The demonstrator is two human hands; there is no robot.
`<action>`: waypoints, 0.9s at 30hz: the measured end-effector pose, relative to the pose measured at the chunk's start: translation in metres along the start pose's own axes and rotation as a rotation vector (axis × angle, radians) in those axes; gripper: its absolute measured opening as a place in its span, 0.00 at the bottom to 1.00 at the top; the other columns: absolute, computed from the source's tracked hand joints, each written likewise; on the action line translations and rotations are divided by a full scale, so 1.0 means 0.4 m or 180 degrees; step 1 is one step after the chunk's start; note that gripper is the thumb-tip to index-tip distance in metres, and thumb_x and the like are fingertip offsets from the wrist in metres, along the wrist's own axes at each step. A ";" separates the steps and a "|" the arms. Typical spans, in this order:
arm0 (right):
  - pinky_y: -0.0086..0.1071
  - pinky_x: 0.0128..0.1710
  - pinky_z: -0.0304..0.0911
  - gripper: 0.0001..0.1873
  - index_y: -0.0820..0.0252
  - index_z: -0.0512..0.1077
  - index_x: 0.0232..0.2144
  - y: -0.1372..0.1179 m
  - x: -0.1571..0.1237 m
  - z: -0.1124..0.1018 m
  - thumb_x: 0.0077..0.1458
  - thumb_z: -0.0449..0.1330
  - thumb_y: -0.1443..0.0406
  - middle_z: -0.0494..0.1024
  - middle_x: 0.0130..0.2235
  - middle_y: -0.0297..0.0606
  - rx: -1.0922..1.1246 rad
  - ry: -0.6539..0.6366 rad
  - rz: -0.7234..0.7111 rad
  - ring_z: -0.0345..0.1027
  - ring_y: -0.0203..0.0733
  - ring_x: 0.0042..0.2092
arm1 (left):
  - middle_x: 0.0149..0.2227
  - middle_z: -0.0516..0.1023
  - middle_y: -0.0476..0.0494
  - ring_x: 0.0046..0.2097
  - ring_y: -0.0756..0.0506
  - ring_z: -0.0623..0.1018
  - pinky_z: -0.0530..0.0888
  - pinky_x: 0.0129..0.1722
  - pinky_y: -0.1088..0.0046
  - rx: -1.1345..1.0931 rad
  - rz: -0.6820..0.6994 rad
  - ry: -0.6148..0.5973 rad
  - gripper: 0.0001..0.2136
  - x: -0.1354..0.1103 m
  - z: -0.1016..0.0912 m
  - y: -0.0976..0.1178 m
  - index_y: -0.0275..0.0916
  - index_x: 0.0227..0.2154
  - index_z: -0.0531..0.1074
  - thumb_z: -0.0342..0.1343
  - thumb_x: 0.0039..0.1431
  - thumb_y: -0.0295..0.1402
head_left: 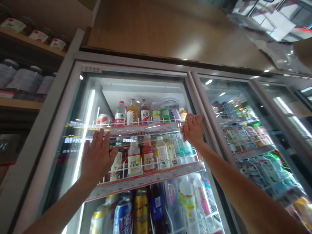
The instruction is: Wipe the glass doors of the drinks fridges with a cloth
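Observation:
My left hand (98, 157) is raised with its fingers spread, in front of the left part of a glass fridge door (143, 79). It holds nothing; whether the palm touches the glass I cannot tell. Higher up, near the door's right frame, my right hand (194, 130) lies against or very close to the glass, fingers stretched and slightly blurred. Behind the glass are a red-capped water bottle (120, 113), an orange drink bottle (132, 112), a clear-capped bottle with a white label (134, 159) and a pink-red drink bottle (148, 156).
Lower down stand a blue can (122, 216) and a gold can (141, 213). More glass doors (240, 130) continue to the right. Shelves with jars (40, 35) are at the left. Wood panelling (156, 29) runs above, with plastic-wrapped goods (275, 24) at upper right.

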State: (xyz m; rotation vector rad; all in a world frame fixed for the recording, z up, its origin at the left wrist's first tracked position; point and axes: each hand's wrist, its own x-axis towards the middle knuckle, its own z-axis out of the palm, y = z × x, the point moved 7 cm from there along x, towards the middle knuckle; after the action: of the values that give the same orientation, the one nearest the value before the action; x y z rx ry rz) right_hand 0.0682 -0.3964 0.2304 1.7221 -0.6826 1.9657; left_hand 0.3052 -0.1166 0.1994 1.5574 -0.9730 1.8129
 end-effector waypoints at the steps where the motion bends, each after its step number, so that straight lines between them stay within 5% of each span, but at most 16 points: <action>1: 0.53 0.59 0.47 0.29 0.66 0.56 0.61 -0.053 0.001 0.004 0.59 0.43 0.62 0.56 0.63 0.48 0.0054 -0.0051 -0.0170 0.44 0.54 0.65 | 0.64 0.52 0.27 0.65 0.33 0.51 0.50 0.61 0.47 -0.0005 -0.0017 -0.0021 0.33 0.000 0.002 0.001 0.28 0.60 0.55 0.30 0.61 0.48; 4: 0.48 0.62 0.43 0.29 0.57 0.53 0.62 -0.222 -0.014 0.007 0.59 0.45 0.60 0.52 0.65 0.40 0.0285 -0.0244 -0.1039 0.40 0.47 0.66 | 0.64 0.52 0.28 0.65 0.34 0.51 0.49 0.62 0.48 -0.0007 -0.0046 -0.0075 0.33 0.001 0.003 0.000 0.28 0.60 0.55 0.31 0.60 0.49; 6: 0.47 0.63 0.42 0.29 0.54 0.53 0.62 -0.257 -0.018 0.005 0.59 0.45 0.59 0.51 0.66 0.36 0.0357 -0.0353 -0.1309 0.39 0.45 0.66 | 0.64 0.52 0.29 0.65 0.34 0.52 0.49 0.62 0.48 0.0001 -0.0037 -0.0059 0.33 0.005 -0.004 -0.005 0.29 0.60 0.55 0.31 0.60 0.49; 10: 0.53 0.60 0.45 0.30 0.63 0.54 0.62 -0.145 0.030 0.007 0.58 0.43 0.61 0.54 0.65 0.45 0.0231 -0.0231 -0.0267 0.42 0.51 0.66 | 0.64 0.54 0.30 0.65 0.35 0.52 0.50 0.62 0.49 0.0087 -0.0031 -0.0044 0.32 0.021 -0.020 -0.032 0.29 0.59 0.56 0.30 0.61 0.48; 12: 0.57 0.59 0.44 0.31 0.69 0.53 0.62 -0.145 0.035 0.012 0.59 0.41 0.61 0.54 0.64 0.51 0.0192 -0.0124 0.0040 0.41 0.55 0.65 | 0.63 0.54 0.29 0.65 0.35 0.52 0.50 0.62 0.49 0.0098 -0.0034 -0.0072 0.33 0.027 -0.020 -0.046 0.28 0.59 0.56 0.30 0.61 0.48; 14: 0.55 0.61 0.43 0.30 0.64 0.52 0.63 -0.228 0.018 0.018 0.59 0.41 0.61 0.53 0.65 0.45 0.0217 -0.0140 -0.0233 0.40 0.52 0.66 | 0.63 0.54 0.28 0.65 0.35 0.52 0.50 0.62 0.50 0.0073 -0.0028 -0.0076 0.33 0.030 -0.016 -0.054 0.26 0.59 0.56 0.30 0.60 0.48; 17: 0.47 0.63 0.41 0.30 0.55 0.51 0.63 -0.393 -0.031 0.016 0.59 0.43 0.59 0.51 0.66 0.34 0.0381 -0.0214 -0.1216 0.37 0.45 0.67 | 0.63 0.53 0.27 0.65 0.35 0.52 0.50 0.62 0.50 0.0032 -0.0051 -0.0057 0.34 0.029 -0.011 -0.058 0.24 0.59 0.56 0.30 0.60 0.48; 19: 0.47 0.63 0.41 0.30 0.55 0.51 0.63 -0.430 -0.038 0.010 0.59 0.44 0.59 0.51 0.66 0.34 0.0475 -0.0270 -0.1518 0.38 0.45 0.67 | 0.63 0.54 0.28 0.65 0.35 0.52 0.50 0.62 0.50 0.0009 -0.0060 -0.0084 0.34 0.026 -0.013 -0.064 0.25 0.59 0.56 0.30 0.60 0.48; 24: 0.56 0.61 0.42 0.30 0.63 0.52 0.62 -0.362 0.054 0.008 0.59 0.43 0.63 0.53 0.65 0.44 0.0489 -0.0169 -0.0104 0.42 0.53 0.66 | 0.64 0.53 0.30 0.65 0.36 0.52 0.51 0.62 0.50 0.0075 -0.0121 -0.0159 0.33 0.011 -0.044 -0.126 0.26 0.59 0.55 0.31 0.60 0.48; 27: 0.52 0.62 0.41 0.30 0.60 0.53 0.62 -0.526 0.033 0.014 0.58 0.45 0.61 0.52 0.65 0.40 0.0632 -0.0293 -0.0593 0.40 0.50 0.66 | 0.64 0.53 0.29 0.65 0.35 0.53 0.51 0.61 0.49 0.0097 -0.0218 -0.0154 0.33 0.001 -0.067 -0.173 0.26 0.60 0.54 0.31 0.60 0.48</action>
State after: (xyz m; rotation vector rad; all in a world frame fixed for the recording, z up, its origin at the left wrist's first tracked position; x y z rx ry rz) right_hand 0.2009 -0.2350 0.2604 1.9271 -0.3508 1.8872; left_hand 0.3445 -0.0546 0.2097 1.6399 -0.9065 1.7582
